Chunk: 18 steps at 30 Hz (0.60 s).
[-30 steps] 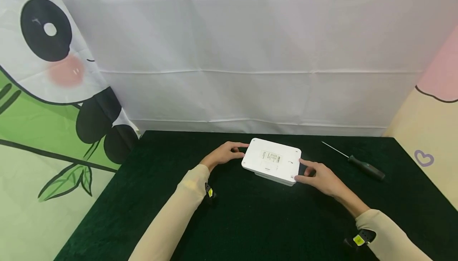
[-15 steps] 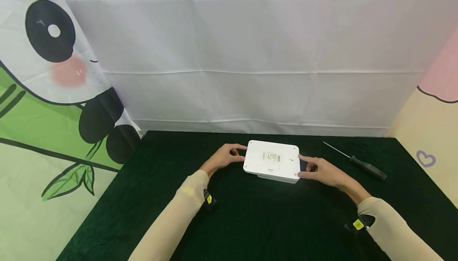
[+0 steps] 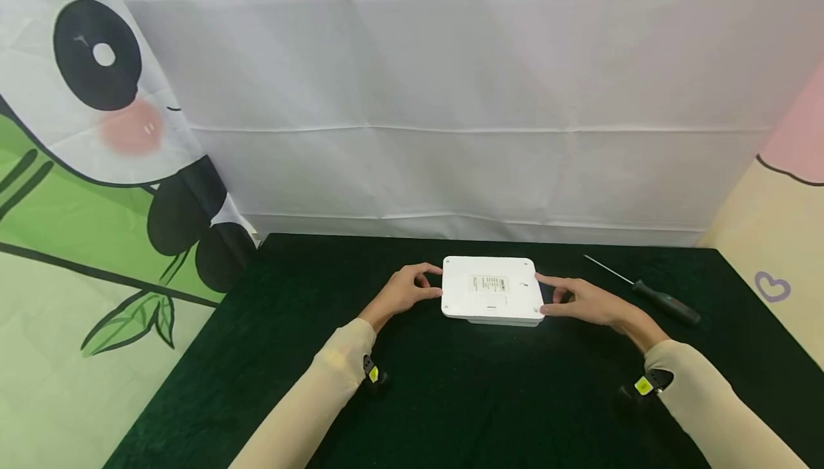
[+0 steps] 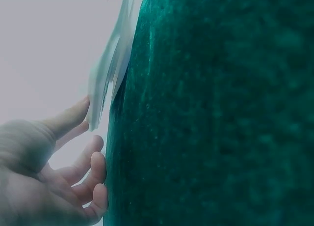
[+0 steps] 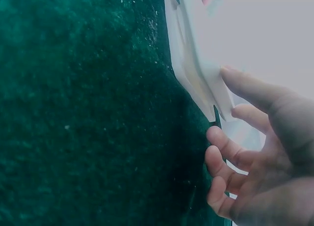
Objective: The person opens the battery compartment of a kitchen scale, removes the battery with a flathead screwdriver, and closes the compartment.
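A white rectangular device [image 3: 492, 297] with rounded corners lies label side up on the dark green cloth. My left hand [image 3: 402, 290] touches its left edge with thumb and index finger, one at each end of that edge. At the right edge, my right hand [image 3: 589, 303] does the same. In the left wrist view the thumb of my left hand [image 4: 54, 167] meets the rim of the device [image 4: 100, 83], other fingers loosely bent. The right wrist view shows my right hand [image 5: 265, 157] with thumb and index finger against the device's edge [image 5: 201, 59].
A screwdriver [image 3: 665, 302] with a dark handle lies right of my right hand, its thin shaft pointing to the back left. Behind the green table [image 3: 450, 397] hangs a white cloth [image 3: 412, 97], with cartoon-printed cloth at both sides.
The device has turned slightly counterclockwise, so its long edges run nearly level across the view. Both hands have shifted a little with it, staying at its short edges.
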Each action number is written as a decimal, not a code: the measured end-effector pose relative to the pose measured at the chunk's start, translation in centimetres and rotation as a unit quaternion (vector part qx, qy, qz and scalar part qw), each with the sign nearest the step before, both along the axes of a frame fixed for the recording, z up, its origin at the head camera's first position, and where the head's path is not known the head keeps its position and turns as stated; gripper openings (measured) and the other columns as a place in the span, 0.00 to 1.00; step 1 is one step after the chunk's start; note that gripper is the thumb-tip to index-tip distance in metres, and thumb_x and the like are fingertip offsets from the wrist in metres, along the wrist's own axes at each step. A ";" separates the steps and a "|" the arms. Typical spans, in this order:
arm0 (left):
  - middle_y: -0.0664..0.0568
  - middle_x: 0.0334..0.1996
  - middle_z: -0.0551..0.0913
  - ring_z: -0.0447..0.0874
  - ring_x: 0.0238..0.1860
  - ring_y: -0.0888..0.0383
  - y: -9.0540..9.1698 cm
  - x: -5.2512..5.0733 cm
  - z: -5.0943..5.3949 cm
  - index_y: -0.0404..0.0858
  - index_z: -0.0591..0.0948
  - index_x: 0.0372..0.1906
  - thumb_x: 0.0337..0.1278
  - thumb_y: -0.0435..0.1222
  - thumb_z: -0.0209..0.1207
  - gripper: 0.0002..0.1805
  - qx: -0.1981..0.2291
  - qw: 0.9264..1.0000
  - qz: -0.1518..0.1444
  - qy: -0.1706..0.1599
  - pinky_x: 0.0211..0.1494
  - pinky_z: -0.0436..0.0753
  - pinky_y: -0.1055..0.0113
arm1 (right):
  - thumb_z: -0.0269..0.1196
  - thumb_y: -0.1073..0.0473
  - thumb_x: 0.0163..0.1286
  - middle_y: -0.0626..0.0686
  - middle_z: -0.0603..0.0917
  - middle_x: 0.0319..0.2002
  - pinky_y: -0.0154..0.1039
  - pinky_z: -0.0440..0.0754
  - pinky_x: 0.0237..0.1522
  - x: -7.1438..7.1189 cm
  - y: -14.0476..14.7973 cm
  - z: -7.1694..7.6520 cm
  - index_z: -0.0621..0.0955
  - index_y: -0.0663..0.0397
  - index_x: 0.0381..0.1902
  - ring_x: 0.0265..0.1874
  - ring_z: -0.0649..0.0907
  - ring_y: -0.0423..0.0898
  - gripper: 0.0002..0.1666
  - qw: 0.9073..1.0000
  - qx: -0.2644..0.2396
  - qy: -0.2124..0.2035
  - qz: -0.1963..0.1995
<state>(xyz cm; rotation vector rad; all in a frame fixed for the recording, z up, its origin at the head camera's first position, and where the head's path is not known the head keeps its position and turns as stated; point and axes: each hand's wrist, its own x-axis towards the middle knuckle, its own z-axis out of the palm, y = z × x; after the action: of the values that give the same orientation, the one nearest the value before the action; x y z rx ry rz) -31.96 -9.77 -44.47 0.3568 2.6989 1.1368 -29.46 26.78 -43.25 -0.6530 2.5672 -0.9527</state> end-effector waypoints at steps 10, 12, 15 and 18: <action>0.45 0.55 0.75 0.75 0.49 0.49 0.3 0.6 0.5 0.51 0.76 0.62 0.60 0.45 0.65 0.24 -0.030 0.999 0.009 0.006 0.46 0.77 0.56 | 0.65 0.44 0.66 0.63 0.71 0.50 0.40 0.71 0.38 -0.2 -0.3 0.2 0.59 0.55 0.75 0.40 0.73 0.50 0.47 0.999 0.022 -0.012 -0.026; 0.44 0.61 0.71 0.71 0.56 0.45 0.5 0.8 0.6 0.50 0.76 0.63 0.59 0.47 0.65 0.26 -0.039 0.999 0.010 0.019 0.54 0.76 0.51 | 0.65 0.43 0.65 0.66 0.69 0.54 0.41 0.73 0.39 -0.1 -0.7 0.4 0.61 0.56 0.75 0.43 0.74 0.53 0.47 0.999 0.030 0.004 -0.034; 0.45 0.68 0.66 0.64 0.64 0.43 1.0 1.2 0.8 0.49 0.75 0.64 0.56 0.51 0.67 0.31 -0.060 0.997 0.005 0.041 0.62 0.70 0.45 | 0.66 0.40 0.63 0.68 0.68 0.58 0.47 0.74 0.42 0.0 -1.4 0.7 0.66 0.57 0.72 0.47 0.73 0.58 0.46 0.995 0.061 0.051 -0.051; 0.47 0.71 0.64 0.61 0.66 0.44 1.7 1.5 1.0 0.49 0.75 0.65 0.53 0.55 0.68 0.34 -0.088 0.994 -0.003 0.060 0.65 0.66 0.43 | 0.66 0.38 0.62 0.68 0.69 0.60 0.55 0.73 0.45 0.1 -2.4 1.0 0.71 0.58 0.68 0.52 0.72 0.63 0.44 0.985 0.107 0.119 -0.068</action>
<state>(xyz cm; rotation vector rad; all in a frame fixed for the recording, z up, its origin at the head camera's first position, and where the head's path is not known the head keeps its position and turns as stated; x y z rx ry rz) -30.43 -8.10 -43.42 0.4171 2.8737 0.8932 -29.40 24.35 -42.23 -0.5660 2.9047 -0.6576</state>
